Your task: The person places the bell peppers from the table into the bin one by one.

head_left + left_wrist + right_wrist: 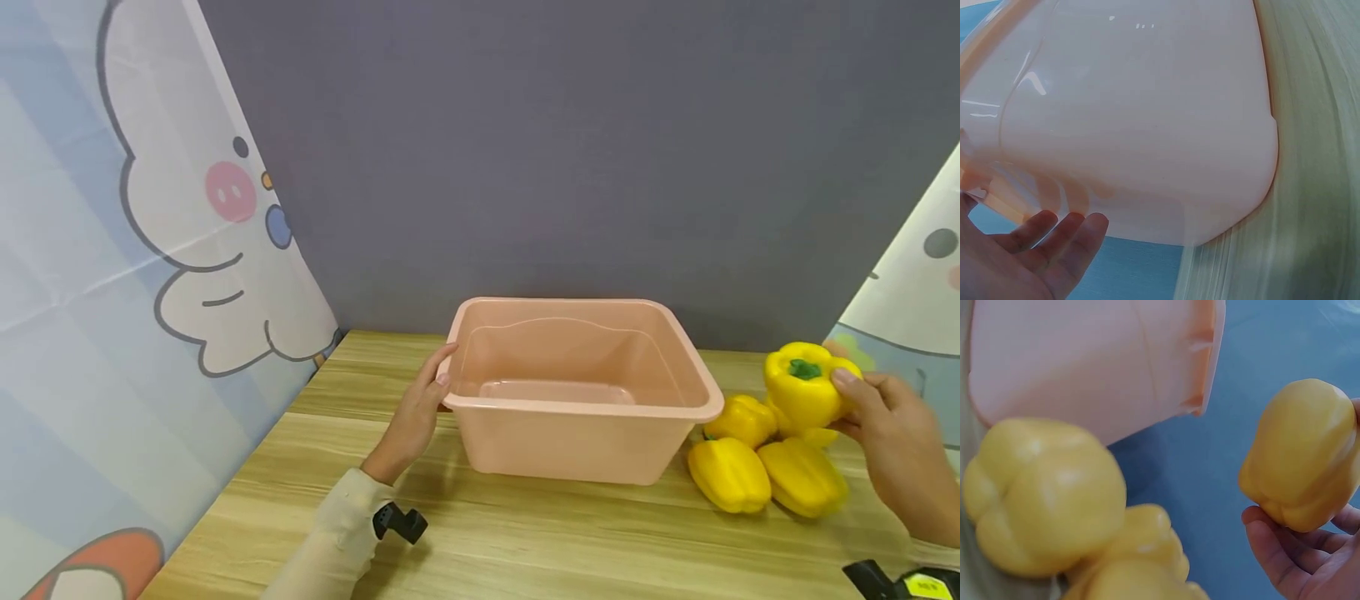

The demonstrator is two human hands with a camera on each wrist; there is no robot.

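A pale pink plastic basin (573,446) stands on the wooden table. My left hand (416,408) holds its left rim, thumb and index finger at the edge; the left wrist view shows the other fingers (1088,237) against the outer wall. At the right, my right hand (896,437) grips a yellow bell pepper (802,400) with a green stem, raised above other peppers. In the right wrist view the held pepper (1300,456) sits between thumb and fingers. Several yellow bell peppers (729,475) lie in a cluster beside the basin's right side.
The wood-grain table (525,533) runs back to a grey wall panel (570,150). Cartoon-printed cloth (67,250) hangs on the left, with another printed cloth (922,308) at the right. Black camera mounts sit on both wrists.
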